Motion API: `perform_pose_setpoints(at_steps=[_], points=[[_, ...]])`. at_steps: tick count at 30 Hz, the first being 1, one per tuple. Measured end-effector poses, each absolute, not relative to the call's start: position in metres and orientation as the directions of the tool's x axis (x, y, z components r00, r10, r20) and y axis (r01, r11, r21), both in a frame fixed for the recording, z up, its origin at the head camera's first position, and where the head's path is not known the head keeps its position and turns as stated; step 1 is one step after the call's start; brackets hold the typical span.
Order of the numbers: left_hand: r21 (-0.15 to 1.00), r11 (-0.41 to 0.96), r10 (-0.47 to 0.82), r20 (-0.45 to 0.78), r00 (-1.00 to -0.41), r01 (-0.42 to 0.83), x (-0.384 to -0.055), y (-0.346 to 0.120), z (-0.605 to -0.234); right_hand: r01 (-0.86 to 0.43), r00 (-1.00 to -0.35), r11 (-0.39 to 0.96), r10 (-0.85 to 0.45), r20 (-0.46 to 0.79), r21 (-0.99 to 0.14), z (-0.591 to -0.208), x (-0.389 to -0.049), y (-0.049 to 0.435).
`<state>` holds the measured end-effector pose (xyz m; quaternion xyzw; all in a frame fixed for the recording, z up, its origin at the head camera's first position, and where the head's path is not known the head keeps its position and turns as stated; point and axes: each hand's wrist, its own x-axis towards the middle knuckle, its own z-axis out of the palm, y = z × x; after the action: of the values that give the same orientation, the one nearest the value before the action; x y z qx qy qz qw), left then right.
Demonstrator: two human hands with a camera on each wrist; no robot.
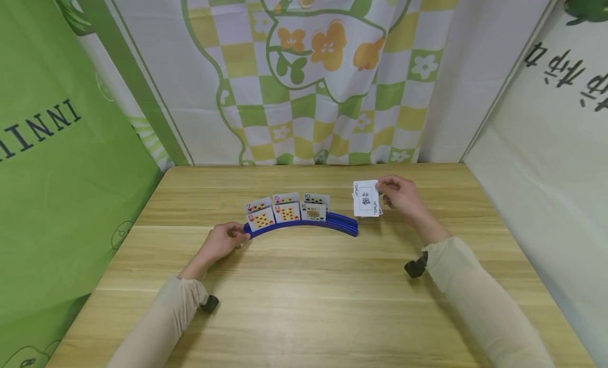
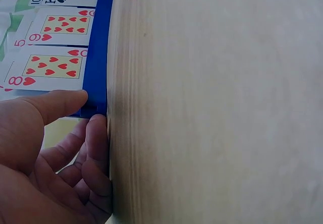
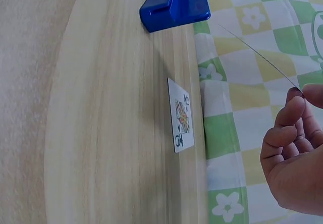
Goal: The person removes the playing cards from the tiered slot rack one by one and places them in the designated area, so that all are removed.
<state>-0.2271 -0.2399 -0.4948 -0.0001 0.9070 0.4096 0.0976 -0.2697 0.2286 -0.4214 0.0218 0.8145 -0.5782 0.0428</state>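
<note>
A curved blue card holder (image 1: 342,223) stands on the table with playing cards in two rows. The front row shows the eight of hearts (image 2: 48,67), the nine of hearts (image 2: 63,24) and a king (image 1: 313,212); behind them stand a seven (image 1: 258,204), a five (image 1: 286,198) and a ten (image 1: 315,199). My left hand (image 1: 223,241) pinches the holder's left end between thumb and fingers. To the right of the holder, my right hand (image 1: 400,196) pinches a joker card (image 1: 366,191) by its edge, raised above the table. Below it a queen card (image 3: 181,114) lies face up, mostly hidden by the joker in the head view.
The wooden table (image 1: 294,299) reaches back to a checked, flowered curtain (image 1: 328,109). A green cloth wall (image 1: 57,188) rises on the left and a white one (image 1: 546,162) on the right. The holder's right end (image 3: 174,12) bears no cards.
</note>
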Motion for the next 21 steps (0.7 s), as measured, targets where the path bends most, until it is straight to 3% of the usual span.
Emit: perform_pose_setpoints(at_steps=[21], points=[[0.739,0.671,0.081,-0.162,-0.983,-0.066,-0.225,-0.239,-0.495,0.135,-0.991,0.333,0.054,-0.124,-0.933,-0.433,-0.284,0.245]])
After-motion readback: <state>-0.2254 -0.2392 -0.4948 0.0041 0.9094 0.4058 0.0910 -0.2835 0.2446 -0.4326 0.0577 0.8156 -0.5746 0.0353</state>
